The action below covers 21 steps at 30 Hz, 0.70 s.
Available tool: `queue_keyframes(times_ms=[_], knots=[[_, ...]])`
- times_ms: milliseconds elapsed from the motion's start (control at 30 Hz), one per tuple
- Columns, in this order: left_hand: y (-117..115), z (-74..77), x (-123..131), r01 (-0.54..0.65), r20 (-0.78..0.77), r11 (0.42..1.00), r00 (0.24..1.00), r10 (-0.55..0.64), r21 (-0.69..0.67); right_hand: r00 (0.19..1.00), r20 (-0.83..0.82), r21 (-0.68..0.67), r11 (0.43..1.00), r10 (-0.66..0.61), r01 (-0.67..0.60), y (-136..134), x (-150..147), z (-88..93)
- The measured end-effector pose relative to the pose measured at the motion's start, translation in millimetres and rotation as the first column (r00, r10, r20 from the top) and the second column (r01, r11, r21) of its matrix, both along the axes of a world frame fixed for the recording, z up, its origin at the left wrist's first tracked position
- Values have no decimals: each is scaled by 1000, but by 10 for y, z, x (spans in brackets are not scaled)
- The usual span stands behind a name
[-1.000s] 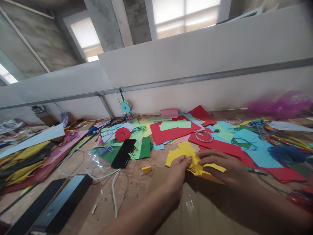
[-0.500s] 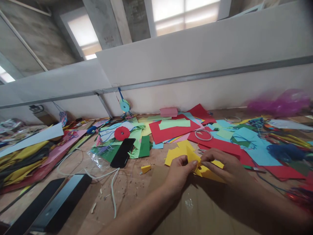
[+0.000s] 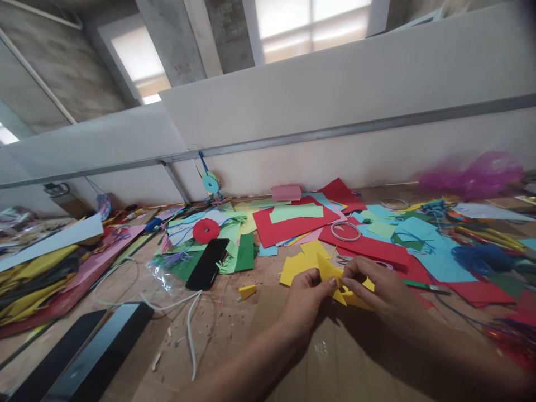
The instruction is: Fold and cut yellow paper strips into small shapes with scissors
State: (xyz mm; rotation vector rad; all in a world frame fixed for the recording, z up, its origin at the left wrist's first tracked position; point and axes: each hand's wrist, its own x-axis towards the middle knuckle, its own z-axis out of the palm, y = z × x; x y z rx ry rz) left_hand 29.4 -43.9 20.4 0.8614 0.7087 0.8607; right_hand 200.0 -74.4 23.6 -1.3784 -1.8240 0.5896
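Your left hand (image 3: 307,293) is closed in a pinch on the folded yellow paper (image 3: 325,269), thumb laid along its near face and fingers curled behind. Your right hand (image 3: 377,282) has thumb and forefinger drawn together at the paper's right side, the other fingers bent; whether the tips grip it or only press on it, you cannot tell from here. The paper sits between your two hands, above the near part of the desk (image 3: 226,346). One sharp corner points up and away from you, another down toward you and slightly right, so its long axis slants from upper left to lower right. Your left forearm comes in from the bottom edge, angled up and to the right; your right forearm reaches in from the lower right corner, wrist bent and knuckles up. Beneath your hands lies brown cardboard (image 3: 266,312), and just past your left hand are flat yellow sheets (image 3: 293,267). Scissors (image 3: 387,266) lie partly hidden behind your right hand, with red paper (image 3: 389,254) beyond. Farther left are a small yellow piece (image 3: 247,291) and a black phone (image 3: 208,263), a white cable (image 3: 191,329) near its lower end.
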Motion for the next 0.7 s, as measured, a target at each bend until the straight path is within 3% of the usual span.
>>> queue_keyframes(times_ms=[333,567,700], knots=[[-28,29,35,-17,-71,994,997,25,107,997,47,25,997,-68,67,-19,-32,12],[21,-12,21,-54,-28,997,998,55,57,970,-225,-107,992,-90,67,36,71,114],[41,-21,6,-42,-30,998,999,43,42,972,-217,-165,985,-93,57,69,105,149]])
